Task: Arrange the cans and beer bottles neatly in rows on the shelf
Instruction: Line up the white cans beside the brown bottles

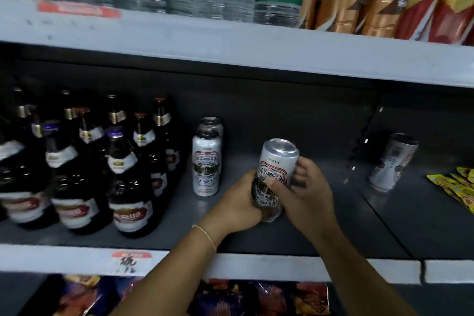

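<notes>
On the left of the shelf [320, 238] stand my brown beer bottles [128, 182], with two silver cans [206, 164] in a file just beside them. My left hand [238, 206] and right hand [305, 195] both curl around a third can [273, 174], tilted, its base on the shelf. Another can [392, 161] leans well apart on the right.

Grey metal shelving [230, 59], dark back panel [282, 110], dim light

Left hand [239, 202] and right hand [305, 195] grip 1 tilted can [275, 161] beside 2 standing cans [206, 164] and beer bottles [128, 174].
</notes>
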Action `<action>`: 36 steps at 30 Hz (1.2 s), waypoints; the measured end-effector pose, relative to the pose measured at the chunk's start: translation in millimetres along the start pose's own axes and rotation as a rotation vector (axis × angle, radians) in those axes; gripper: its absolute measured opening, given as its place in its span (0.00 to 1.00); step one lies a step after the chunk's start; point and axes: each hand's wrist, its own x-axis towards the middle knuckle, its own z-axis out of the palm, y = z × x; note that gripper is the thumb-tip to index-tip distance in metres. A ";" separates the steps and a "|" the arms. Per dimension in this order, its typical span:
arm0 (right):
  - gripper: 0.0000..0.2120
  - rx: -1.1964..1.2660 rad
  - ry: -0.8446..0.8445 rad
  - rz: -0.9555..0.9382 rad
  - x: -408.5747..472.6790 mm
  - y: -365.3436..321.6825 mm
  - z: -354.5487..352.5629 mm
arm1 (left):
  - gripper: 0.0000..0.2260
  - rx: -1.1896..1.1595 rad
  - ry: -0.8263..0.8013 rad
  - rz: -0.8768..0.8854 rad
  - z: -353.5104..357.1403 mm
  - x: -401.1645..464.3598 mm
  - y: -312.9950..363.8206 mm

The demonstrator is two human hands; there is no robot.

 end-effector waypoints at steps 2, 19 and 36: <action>0.28 0.021 -0.035 0.004 -8.8 -7.5 23.3 | 0.32 -0.022 0.033 -0.008 -17.3 -14.4 -11.5; 0.19 0.326 -0.056 0.079 -47.0 -47.5 111.0 | 0.34 -0.081 0.370 0.082 -87.2 -94.6 -41.2; 0.15 0.175 -0.154 0.302 -40.4 -12.5 106.4 | 0.15 0.398 0.540 0.111 -104.7 -103.0 21.2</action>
